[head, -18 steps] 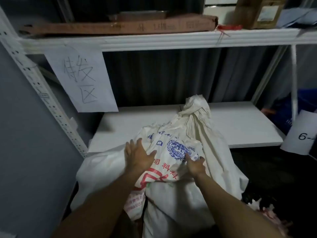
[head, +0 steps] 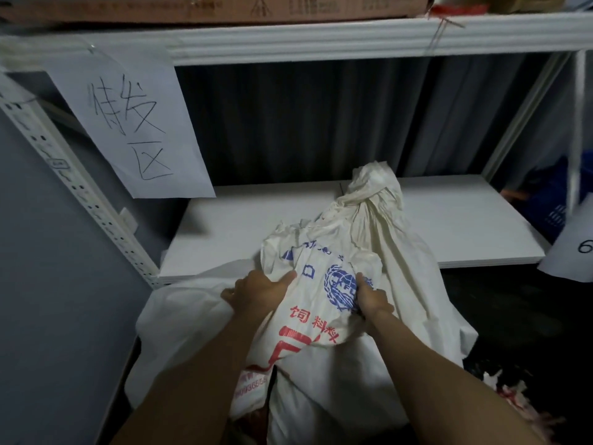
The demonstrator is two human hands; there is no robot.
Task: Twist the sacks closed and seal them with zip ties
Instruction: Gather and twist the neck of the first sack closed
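Note:
A white woven sack (head: pixel 321 316) with blue and red print lies in front of me, its cloth bunched between my hands. My left hand (head: pixel 260 292) grips the sack's cloth on the left side of the print. My right hand (head: pixel 372 298) pinches the cloth beside the blue globe logo. Behind it a plain white sack (head: pixel 401 252) stands with its neck (head: pixel 373 187) twisted and tied shut; a thin dark tie end shows by the neck. Another white sack (head: pixel 183 322) lies to the left. No loose zip tie is visible.
A white shelf board (head: pixel 256 220) runs behind the sacks, with a perforated upright (head: pixel 80 191) at left. A handwritten paper sign (head: pixel 131 123) hangs from the upper shelf (head: pixel 353 36). Another paper label (head: pixel 574 245) is at right. Dark floor with scraps (head: pixel 513 396) lies at lower right.
My left hand has gone from lying flat on the printed sack to gripping its cloth. The camera has come closer to the sacks.

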